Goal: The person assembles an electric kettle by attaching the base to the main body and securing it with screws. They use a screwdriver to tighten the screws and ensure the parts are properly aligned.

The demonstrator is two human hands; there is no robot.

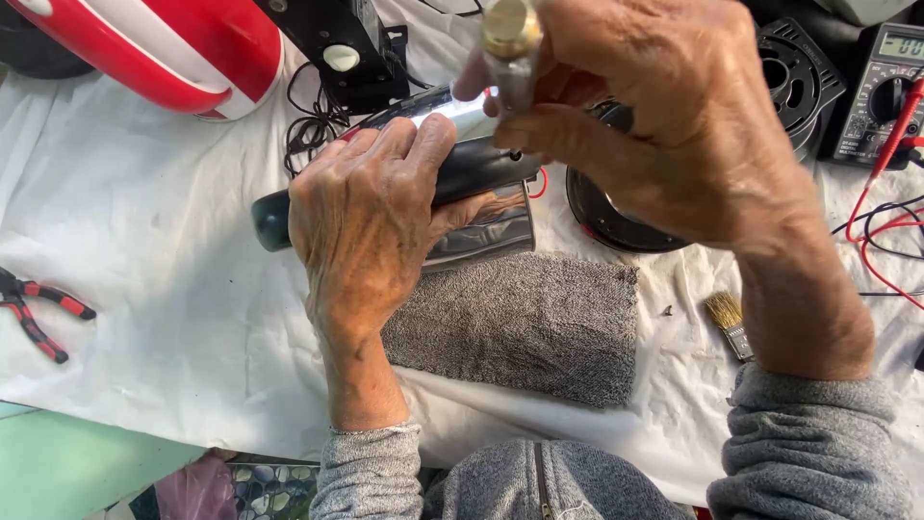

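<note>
Left hand point(361, 226) grips the chrome housing point(486, 226) above the towel point(539, 323); right hand point(664, 116) pinches a brass-tipped part point(510, 43).

One screen shows: the small rectangular display point(903, 44) of a dark handheld multimeter point(881, 96) at the top right corner, well beyond the fingers point(539, 135) of the right hand point(674, 125), out past its knuckles and wrist. The display is pale grey-green, set in a dark frame at the meter's upper end, above a round black dial point(884, 99). Dark digits show on it. It is partly cut by the picture's edge. No packages, labels or signs can be made out near the fingers of either hand.
</note>
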